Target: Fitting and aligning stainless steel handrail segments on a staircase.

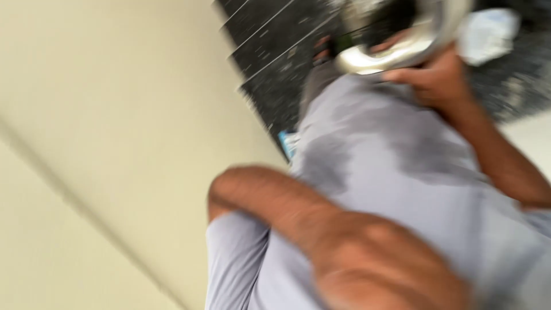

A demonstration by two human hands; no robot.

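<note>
The head view is badly blurred and tilted. Nearest the camera, at the bottom edge, a bare forearm (pixel 321 229) crosses the frame from a bent elbow at the middle toward the lower right; this looks like the left arm, but the left hand itself lies past the edge, so whether it is open or closed cannot be told. Under and behind the arm is a grey shirt (pixel 396 166) with darker, wet-looking patches, and a grey sleeve (pixel 235 258) hangs at the lower middle. Farther up, the right hand (pixel 436 80) is closed on the rim of a shiny metal bowl (pixel 402 40), fingers curled over its lower edge, holding it at the top of the frame above the shirt. Just right of the bowl a pale, whitish thing (pixel 488 34) shows, too smeared to identify. Beyond them lies a dark speckled tiled floor (pixel 275 51) with thin light joints. A plain cream wall (pixel 115 143) fills the whole left side.
</note>
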